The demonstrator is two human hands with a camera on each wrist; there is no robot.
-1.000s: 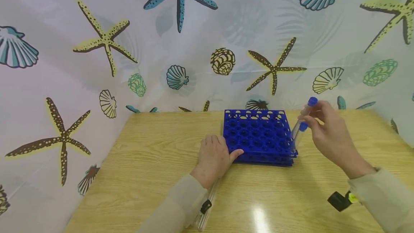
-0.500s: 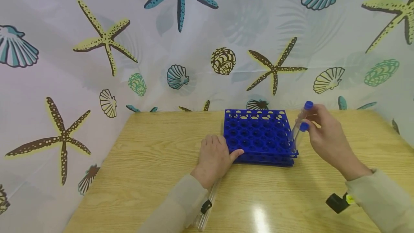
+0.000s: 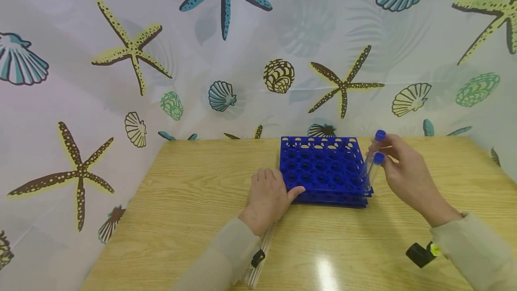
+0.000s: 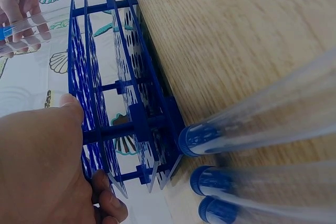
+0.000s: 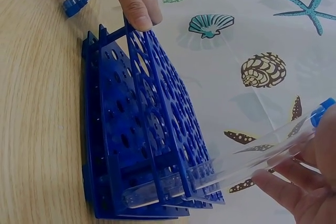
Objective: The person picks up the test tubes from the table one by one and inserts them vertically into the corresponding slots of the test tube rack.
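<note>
A blue test tube rack (image 3: 320,166) with rows of round holes stands on the table. My left hand (image 3: 267,199) grips its left end, thumb over the top front edge and fingers around the side in the left wrist view. At the right end my right hand (image 3: 408,176) holds two clear test tubes with blue caps, both tilted. One test tube (image 3: 373,174) passes through the plates at the front right corner, its rounded end showing between them in the right wrist view. The other test tube (image 3: 370,154) leans just behind it; whether its tip is in a hole, I cannot tell.
Several capped test tubes (image 4: 262,124) lie on the wooden table (image 3: 194,205) left of the rack, partly under my left forearm in the head view. A cloth (image 3: 250,57) printed with starfish and shells hangs behind the table. A black wrist camera (image 3: 421,255) hangs by my right sleeve.
My right hand has shifted slightly left and down. The rear tube's cap has moved left and lower, closer to the front tube. My left hand and the rack have stayed put.
</note>
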